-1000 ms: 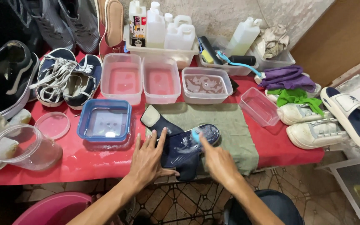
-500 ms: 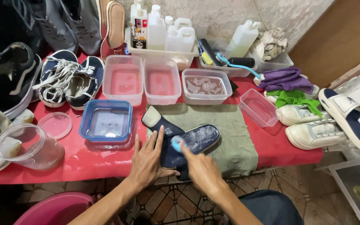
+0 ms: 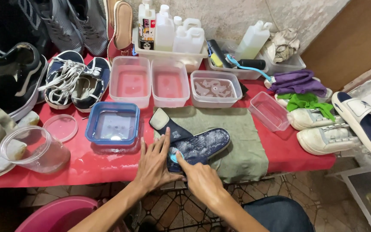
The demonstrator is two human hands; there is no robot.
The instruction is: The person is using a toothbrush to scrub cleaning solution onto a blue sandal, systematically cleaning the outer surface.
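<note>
Right now, both hands together at the near end of a dark blue shoe insole (image 3: 202, 146) on the green towel (image 3: 241, 141), left hand (image 3: 153, 165) flat on it, right hand (image 3: 200, 178) rubbing with something small and blue, insole stretching away up to the right.

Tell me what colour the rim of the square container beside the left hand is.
Blue, on the square container with clear walls; the head view shows it best.

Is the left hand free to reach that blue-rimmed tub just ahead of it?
Probably yes: the blue-rimmed tub sits just beyond the left hand, with only bare red table between them.
</note>
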